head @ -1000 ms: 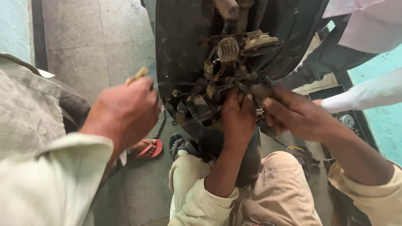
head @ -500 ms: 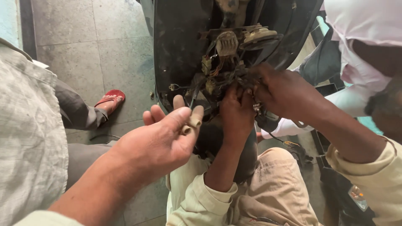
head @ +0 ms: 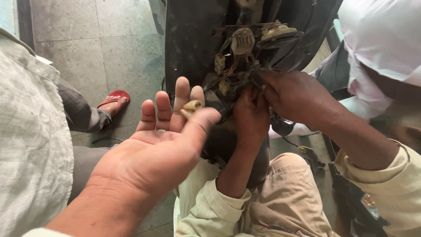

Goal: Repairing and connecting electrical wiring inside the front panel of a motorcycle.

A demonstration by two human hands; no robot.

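Left hand (head: pixel 160 149): thumb tip pressed against the index finger, pinching a small beige connector (head: pixel 191 106). The other three fingers were straight and close together, palm up toward the camera. The connector sat at the thumb tip, just in front of the lower edge of the wiring bundle (head: pixel 239 72); couldn't tell if it touched it.

Right hand (head: pixel 298 98): fingertips buried in the right side of the wiring bundle, knuckles up and fingers curled. Couldn't tell whether they were closed on a wire or just resting in the tangle.

A co-worker's hand (head: pixel 251 115) came up from below between the two, fingers also in the wires and touching the right hand. Its cream sleeve (head: pixel 210 206) ran down to beige trousers (head: pixel 289 197).

The wiring hung on a black vehicle body panel (head: pixel 188 39). A ribbed beige block (head: pixel 242 40) and a round beige part (head: pixel 280 31) were mounted above it.

At left, a grey checked shirt (head: pixel 26 131) filled the edge. A red sandal (head: pixel 115 99) lay on the grey tiled floor (head: pixel 87 39), well apart from the hands. At upper right, another person in a white garment (head: pixel 381 39) leaned in close to the right forearm.
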